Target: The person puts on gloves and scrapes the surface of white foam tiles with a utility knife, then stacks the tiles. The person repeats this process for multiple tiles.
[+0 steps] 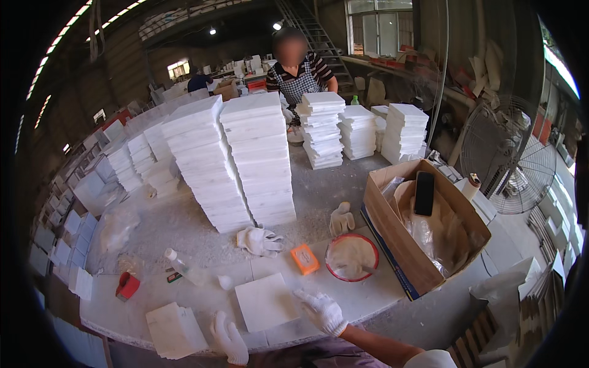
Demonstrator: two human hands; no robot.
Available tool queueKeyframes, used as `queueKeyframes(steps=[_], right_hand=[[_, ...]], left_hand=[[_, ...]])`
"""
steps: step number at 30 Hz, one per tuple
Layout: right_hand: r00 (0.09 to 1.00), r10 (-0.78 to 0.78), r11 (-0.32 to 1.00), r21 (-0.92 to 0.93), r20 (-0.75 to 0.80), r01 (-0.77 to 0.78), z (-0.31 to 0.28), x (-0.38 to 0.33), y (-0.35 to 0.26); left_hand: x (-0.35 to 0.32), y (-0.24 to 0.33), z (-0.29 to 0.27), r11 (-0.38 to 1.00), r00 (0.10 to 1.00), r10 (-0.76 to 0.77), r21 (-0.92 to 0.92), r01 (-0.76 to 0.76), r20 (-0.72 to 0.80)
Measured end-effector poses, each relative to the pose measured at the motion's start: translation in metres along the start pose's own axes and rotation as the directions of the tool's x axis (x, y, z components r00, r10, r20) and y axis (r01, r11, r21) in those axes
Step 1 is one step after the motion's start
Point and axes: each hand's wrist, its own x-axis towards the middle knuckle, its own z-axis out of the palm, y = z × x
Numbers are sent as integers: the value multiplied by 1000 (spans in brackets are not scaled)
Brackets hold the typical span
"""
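Lying flat on the counter, likely for easy reach, the white tile sits between the left hand, grip empty and loosely wide, and the right hand, likewise spread, contact unclear.

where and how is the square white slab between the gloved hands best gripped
The slab lies flat, broad face up, so its straight left and right edges seem the best grip, coming in from both sides at once: the left hand is to its left, the right hand by its right edge.
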Motion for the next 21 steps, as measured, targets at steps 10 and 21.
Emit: queueKeyframes(steps=[10,21], right_hand=[[859,363,236,856,362,-460,-59,93,-63],[808,287,446,675,514,-588,-4,29,-65]], left_hand=[[15,86,-25,718,897,-411,-548,430,166],[0,88,-12,796,938,-235,-503,337,256]])
